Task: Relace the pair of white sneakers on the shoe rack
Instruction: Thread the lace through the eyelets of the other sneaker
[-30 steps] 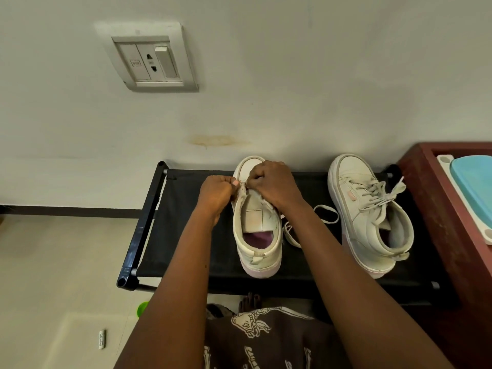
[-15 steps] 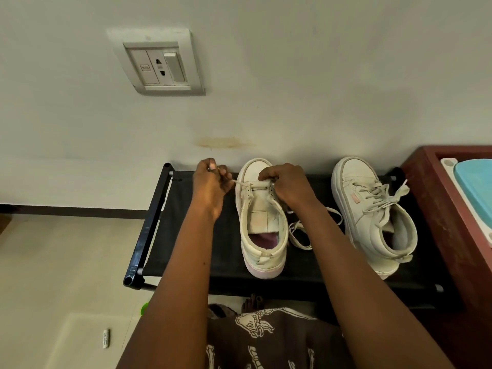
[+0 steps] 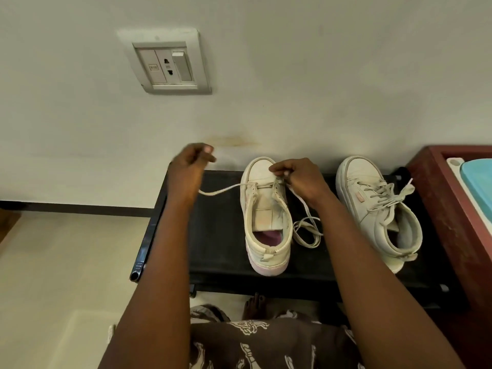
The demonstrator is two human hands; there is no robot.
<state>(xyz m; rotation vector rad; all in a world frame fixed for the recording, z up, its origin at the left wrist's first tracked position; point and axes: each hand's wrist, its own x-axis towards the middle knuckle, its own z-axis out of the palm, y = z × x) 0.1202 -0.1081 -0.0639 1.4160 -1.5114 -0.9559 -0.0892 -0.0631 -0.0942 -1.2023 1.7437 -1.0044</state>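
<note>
Head view | I read left hand (image 3: 190, 169) pinching lace (image 3: 226, 188) out leftward, crosswise to long axis of unlaced sneaker (image 3: 266, 222) | right hand (image 3: 299, 178), nearer, pinches lace at toe end.

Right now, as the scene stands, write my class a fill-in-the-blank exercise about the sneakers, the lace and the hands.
The unfinished sneaker and the laced sneaker stand on a ____ shoe rack.
The left hand holds the lace out toward the ____.
Slack lace lies coiled ____ the sneakers.
Missing words: black; left; between.
</note>
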